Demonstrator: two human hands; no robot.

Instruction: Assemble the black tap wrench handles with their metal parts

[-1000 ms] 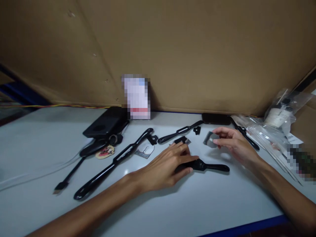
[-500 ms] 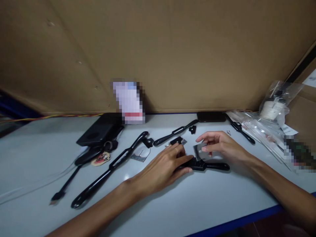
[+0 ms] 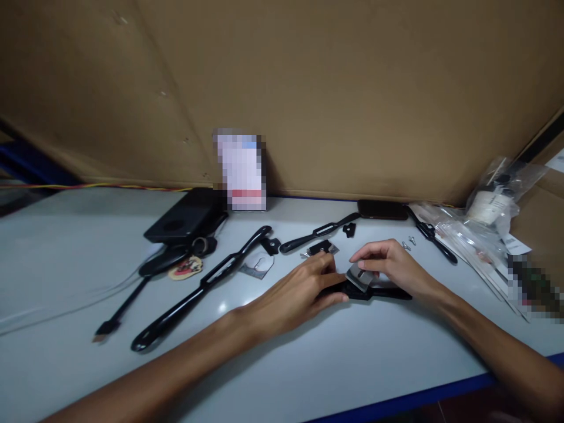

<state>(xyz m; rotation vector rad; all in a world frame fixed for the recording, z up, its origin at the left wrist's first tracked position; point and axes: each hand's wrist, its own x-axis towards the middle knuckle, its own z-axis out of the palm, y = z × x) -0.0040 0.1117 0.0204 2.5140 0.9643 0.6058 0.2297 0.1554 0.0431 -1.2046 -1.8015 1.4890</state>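
On the grey table, my left hand [image 3: 315, 279] grips one end of a black spokeshave body [image 3: 352, 290], thumb and forefinger on either side of its handle. My right hand [image 3: 388, 261] pinches a flat metal spokeshave blade [image 3: 360, 276] over the middle of that body; whether the two touch I cannot tell. Just beyond my left fingers lie a black cap piece [image 3: 321, 247] and small bright metal parts. Another blade [image 3: 258, 265] lies to the left, beside a second spokeshave body [image 3: 211, 279]. A third body [image 3: 317, 232] rests farther back.
A black power bank [image 3: 185, 217] with a cable and a round keychain sits at left. A pixelated upright panel [image 3: 244, 170] leans on the cardboard wall. At the back are a dark phone [image 3: 382, 209], small screws [image 3: 409, 242], another spokeshave [image 3: 434, 235] and plastic bags [image 3: 476, 235].
My right hand has brought the blade down, tilting it over the spokeshave body. My left hand keeps its grip. The whole view has shifted slightly.
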